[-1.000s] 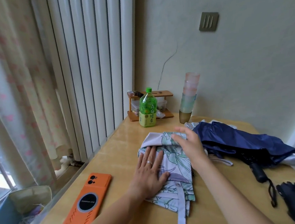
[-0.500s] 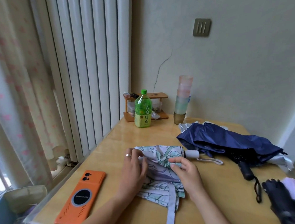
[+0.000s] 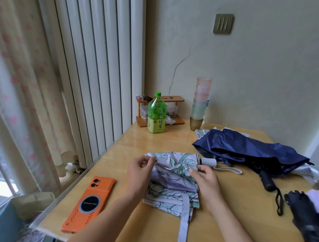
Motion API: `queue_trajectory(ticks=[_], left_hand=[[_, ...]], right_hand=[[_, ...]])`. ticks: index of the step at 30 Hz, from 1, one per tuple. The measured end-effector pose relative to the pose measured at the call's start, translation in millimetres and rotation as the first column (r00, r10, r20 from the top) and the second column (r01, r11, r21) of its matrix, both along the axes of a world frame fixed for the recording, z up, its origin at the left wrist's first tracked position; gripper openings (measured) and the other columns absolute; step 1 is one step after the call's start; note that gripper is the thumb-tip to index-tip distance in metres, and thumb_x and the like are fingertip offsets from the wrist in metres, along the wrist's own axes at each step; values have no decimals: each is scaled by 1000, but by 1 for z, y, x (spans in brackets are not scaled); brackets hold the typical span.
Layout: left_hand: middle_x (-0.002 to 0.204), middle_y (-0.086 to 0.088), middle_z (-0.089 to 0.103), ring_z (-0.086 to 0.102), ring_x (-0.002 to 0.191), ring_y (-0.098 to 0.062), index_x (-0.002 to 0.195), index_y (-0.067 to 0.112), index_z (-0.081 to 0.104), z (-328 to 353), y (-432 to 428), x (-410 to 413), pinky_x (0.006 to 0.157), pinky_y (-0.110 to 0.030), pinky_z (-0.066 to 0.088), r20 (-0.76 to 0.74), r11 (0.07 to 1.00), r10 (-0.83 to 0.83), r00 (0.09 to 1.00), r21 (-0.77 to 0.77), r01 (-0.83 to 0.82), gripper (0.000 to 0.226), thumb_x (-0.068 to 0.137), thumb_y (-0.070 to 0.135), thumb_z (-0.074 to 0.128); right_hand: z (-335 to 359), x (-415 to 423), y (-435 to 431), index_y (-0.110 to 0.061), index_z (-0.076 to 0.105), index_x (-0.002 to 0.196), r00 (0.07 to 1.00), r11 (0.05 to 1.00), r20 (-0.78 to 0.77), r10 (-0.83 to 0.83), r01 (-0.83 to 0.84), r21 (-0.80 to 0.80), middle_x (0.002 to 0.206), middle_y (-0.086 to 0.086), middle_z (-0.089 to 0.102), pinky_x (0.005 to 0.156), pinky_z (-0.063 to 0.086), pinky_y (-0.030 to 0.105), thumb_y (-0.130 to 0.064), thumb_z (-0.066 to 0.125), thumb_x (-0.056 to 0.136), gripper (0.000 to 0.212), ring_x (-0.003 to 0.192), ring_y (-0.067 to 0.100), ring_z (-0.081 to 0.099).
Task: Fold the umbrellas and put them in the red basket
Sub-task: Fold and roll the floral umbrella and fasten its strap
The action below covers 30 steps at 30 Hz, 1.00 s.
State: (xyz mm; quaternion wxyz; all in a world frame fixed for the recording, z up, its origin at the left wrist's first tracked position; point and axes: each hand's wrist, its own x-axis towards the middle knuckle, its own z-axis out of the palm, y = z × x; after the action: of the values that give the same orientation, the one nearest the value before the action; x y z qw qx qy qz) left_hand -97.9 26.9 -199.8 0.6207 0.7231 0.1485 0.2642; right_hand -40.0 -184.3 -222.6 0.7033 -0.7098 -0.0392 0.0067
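The label on the green bottle [image 3: 156, 114] read 青梅绿茶. The floral umbrella [image 3: 175, 174] lay crosswise, its white handle [image 3: 208, 162] pointing right. The left hand [image 3: 139, 172] and right hand [image 3: 205, 178] each pinched its fabric

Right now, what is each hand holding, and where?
Floral umbrella: left hand pinches the canopy's far edge, right hand pinches the fabric near its handle.

Green bottle [image 3: 156, 115] label reads 青梅绿茶 (phone [image 3: 89, 203] text blurred).
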Motion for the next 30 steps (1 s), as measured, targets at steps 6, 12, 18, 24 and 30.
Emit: queue_trajectory(ticks=[6,12,18,24,30], left_hand=[[91,-3,76,70,94,-22,87,17,77,10,-2,11,94,-40,56,-233,964,-86,969,-266,22,29,82,46,81],[85,-13,76,72,81,-27,85,7,77,19,2,12,70,-28,56,-262,951,-87,961,-308,2,16,85,22,81],[85,-9,72,62,72,-13,90,1,75,14,13,10,55,-21,43,-310,964,-88,947,-266,3,23,91,24,77],[77,-11,70,60,71,-22,75,5,73,11,21,7,66,-30,46,-374,983,-160,913,-141,114,39,79,42,84],[55,-3,40,35,57,-19,59,14,56,12,28,3,58,-31,26,-471,997,-24,882,51,54,31,82,20,75]], right_hand=[[1,-3,-4,2,58,91,989,996,119,85,-81,-37,79,6,57,73,36,36,-50,70,84,54,77,18,47],[4,1,-12,-2,45,81,978,986,164,131,-112,-124,71,8,39,68,26,36,-23,66,100,36,71,22,34],[8,11,-24,-9,59,90,969,966,178,170,-128,-226,74,0,64,73,39,35,-45,72,89,38,72,12,55],[13,7,-29,-12,72,76,965,956,179,191,-141,-259,73,-7,62,75,43,28,-25,69,98,25,75,7,55],[1,17,-42,-17,76,74,969,878,85,230,-169,-448,80,1,74,76,46,32,-29,78,90,20,76,9,61]])
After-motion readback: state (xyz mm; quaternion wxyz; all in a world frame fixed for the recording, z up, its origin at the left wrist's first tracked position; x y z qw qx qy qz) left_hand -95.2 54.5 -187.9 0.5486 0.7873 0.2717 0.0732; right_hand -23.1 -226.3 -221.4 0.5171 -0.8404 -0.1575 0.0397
